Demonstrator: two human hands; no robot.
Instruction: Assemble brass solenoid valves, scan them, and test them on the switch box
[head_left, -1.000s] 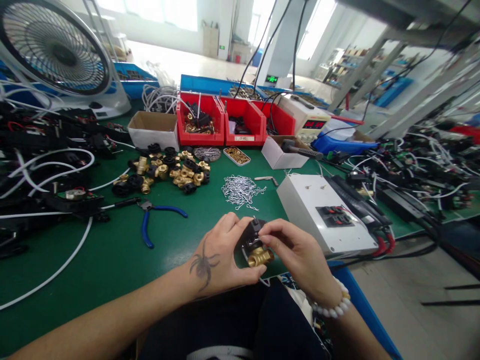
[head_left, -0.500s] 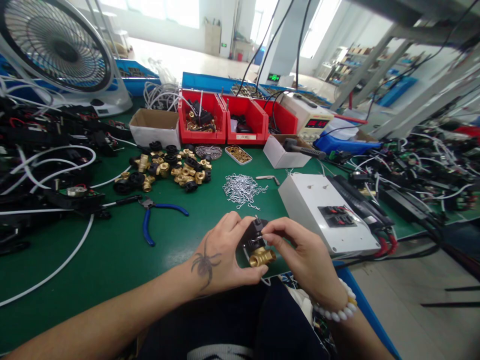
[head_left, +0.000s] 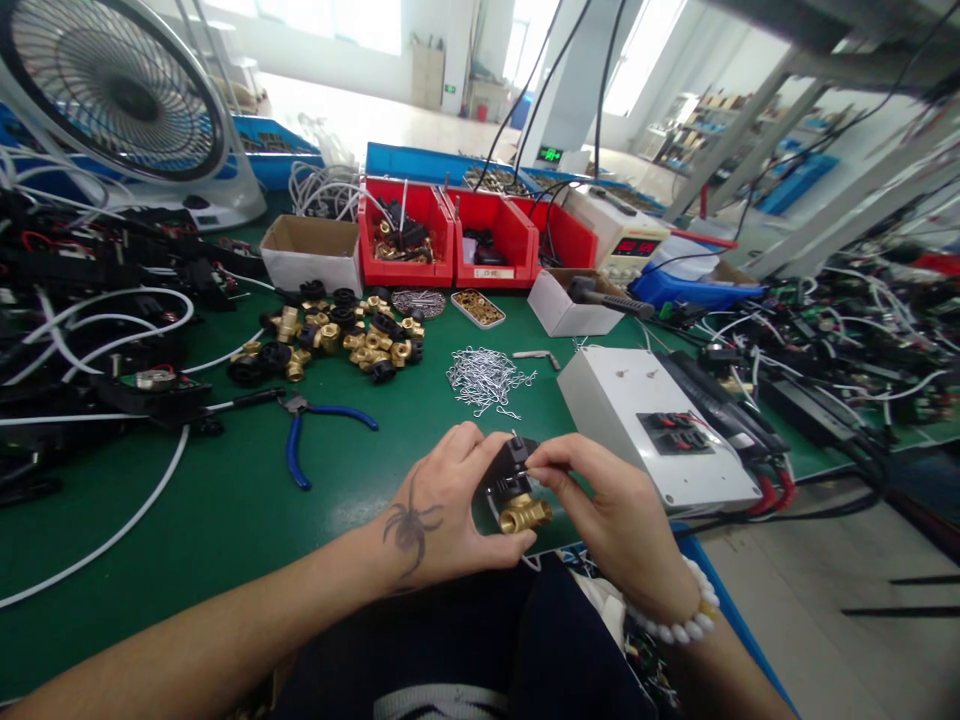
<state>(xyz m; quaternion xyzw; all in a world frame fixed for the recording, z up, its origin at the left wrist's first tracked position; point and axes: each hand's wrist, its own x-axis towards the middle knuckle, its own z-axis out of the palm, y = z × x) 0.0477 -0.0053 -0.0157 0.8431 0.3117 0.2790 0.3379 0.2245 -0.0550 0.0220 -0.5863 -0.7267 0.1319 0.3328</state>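
My left hand is wrapped around a brass valve with a black actuator housing, held tilted above the table's front edge. The brass body faces me, with the black part above it. My right hand pinches a small silvery clip with thumb and forefinger against the side of the black neck. Most of the clip is hidden by the fingertips and the housing. Beyond the hands lies a pile of bent wire clips on the green table.
Blue-handled pliers lie to the left. Several brass valves sit behind them, before red bins. A grey switch box stands at right. Black housings with white cables crowd the left side; a fan stands behind.
My right fingertips have shifted very slightly at the black neck, where a bit more of the silvery clip shows. The left hand and valve have hardly moved.
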